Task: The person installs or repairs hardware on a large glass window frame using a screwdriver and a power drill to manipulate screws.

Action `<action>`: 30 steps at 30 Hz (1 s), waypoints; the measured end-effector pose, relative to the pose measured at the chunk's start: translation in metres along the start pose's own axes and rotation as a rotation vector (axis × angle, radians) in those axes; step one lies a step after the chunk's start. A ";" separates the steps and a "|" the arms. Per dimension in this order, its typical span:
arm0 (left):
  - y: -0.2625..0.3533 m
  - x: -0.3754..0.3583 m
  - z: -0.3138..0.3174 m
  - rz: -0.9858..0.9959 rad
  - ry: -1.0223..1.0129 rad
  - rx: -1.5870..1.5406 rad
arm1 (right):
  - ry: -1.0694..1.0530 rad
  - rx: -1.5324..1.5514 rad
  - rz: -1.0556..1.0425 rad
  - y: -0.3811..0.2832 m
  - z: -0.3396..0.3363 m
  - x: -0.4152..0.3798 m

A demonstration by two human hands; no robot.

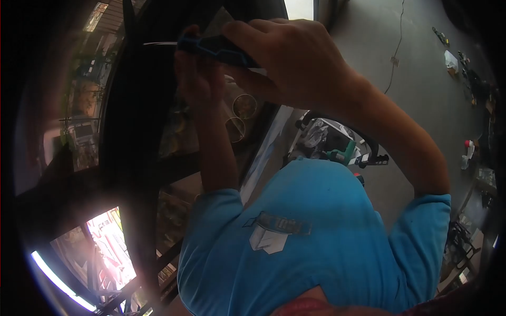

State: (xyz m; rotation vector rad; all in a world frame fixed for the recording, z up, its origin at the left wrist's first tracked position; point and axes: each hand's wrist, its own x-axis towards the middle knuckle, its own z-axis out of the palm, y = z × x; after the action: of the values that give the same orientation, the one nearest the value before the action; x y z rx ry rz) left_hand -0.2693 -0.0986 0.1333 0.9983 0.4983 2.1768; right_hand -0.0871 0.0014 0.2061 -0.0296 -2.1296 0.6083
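The right hand is shut tight around the handle of a blue and black tool. The fingers wrap over the top of the handle, so the grip is closed on it. The tool lies almost flat, and its long line runs from right to left. A thin metal tip sticks out of the left end and points at the dark frame beside the glass.

The left hand is just under the tool, close to where the handle ends. It looks curled up, but it is dark there. I cannot tell if it holds the tool or some small part, or only steadies it. Both hands are touching or nearly touching. The right hand is the one that carries the tool, and the left hand is nearer to the tip.

Both arms reach up from a blue shirt. Behind the hands there are two round rings on the glass. Far below is a grey floor with a green drill and other small things scattered on it.
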 end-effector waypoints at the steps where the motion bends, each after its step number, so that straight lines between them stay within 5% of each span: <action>1: 0.002 -0.001 0.000 0.000 0.049 0.032 | -0.109 -0.141 -0.027 -0.003 -0.003 0.004; 3: 0.005 -0.005 0.015 0.009 0.216 0.361 | -0.322 -0.243 0.035 -0.004 -0.003 0.009; 8: 0.005 0.004 0.021 -0.007 0.130 0.218 | -0.253 0.073 0.300 -0.002 0.011 0.008; 10: 0.008 0.002 0.034 0.094 0.272 0.540 | -0.221 0.215 0.417 0.006 0.016 0.005; 11: 0.009 0.000 0.041 0.121 0.313 0.625 | 0.080 -0.047 -0.016 0.012 0.020 0.001; 12: 0.009 -0.002 0.049 0.144 0.356 0.709 | 0.081 -0.041 -0.021 0.011 0.013 0.006; 14: 0.013 0.001 0.025 -0.005 0.309 0.326 | -0.303 -0.316 -0.149 0.002 -0.002 0.023; 21: 0.020 0.008 -0.004 -0.097 -0.112 0.121 | -0.015 0.420 0.456 0.033 0.050 0.020; 22: 0.016 0.001 0.023 -0.014 0.081 0.411 | 0.012 0.481 0.514 0.024 0.037 0.020; 23: 0.014 0.000 0.033 0.040 0.177 0.557 | -0.066 0.058 0.101 0.020 0.018 0.016; 26: 0.016 0.000 0.040 0.101 0.327 0.738 | -0.294 -0.395 -0.148 -0.010 -0.016 0.020; 27: 0.018 0.001 0.035 0.106 0.341 0.749 | -0.307 0.223 0.319 -0.010 -0.014 0.023; 28: 0.025 0.012 0.023 -0.064 0.079 0.424 | -0.291 0.844 0.767 -0.009 -0.010 0.026; 30: 0.028 0.015 0.017 -0.246 -0.173 0.098 | -0.233 1.487 1.216 -0.004 -0.005 0.024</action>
State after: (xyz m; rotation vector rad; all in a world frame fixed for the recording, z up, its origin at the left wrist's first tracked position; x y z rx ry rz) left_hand -0.2746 -0.1066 0.1682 1.1050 0.6153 1.8457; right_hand -0.0967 0.0061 0.2288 -0.4405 -1.1301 2.7919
